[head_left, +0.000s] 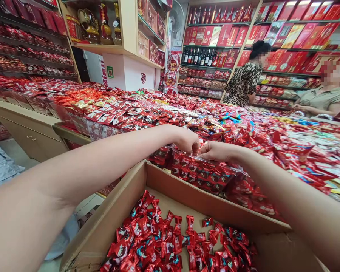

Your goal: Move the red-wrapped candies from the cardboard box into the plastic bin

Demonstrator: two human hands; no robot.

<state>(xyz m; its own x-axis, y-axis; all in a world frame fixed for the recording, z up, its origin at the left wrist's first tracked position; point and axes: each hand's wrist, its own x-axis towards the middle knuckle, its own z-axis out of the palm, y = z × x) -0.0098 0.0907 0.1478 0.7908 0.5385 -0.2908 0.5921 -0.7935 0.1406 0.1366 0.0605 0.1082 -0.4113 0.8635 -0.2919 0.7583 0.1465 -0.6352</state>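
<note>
Both arms reach over an open cardboard box (215,196) to a clear plastic bin (204,160) of red wrapped candies. My left hand (187,141) is at the bin's near rim with its fingers curled down; what they grip is hidden. Close beside it, my right hand (217,151) has its fingers bent together over the same bin, and I cannot make out anything in them. Neat rows of candies (198,170) show through the bin's front wall. Loose red candies (164,234) with blue and white print lie scattered on the box's floor.
Bins heaped with wrapped sweets (124,109) spread across the wide display. Two people (243,79) are behind it at the right. Shelves of bottles and red gift boxes (226,36) line the back wall. A wooden cabinet (28,130) stands at the left.
</note>
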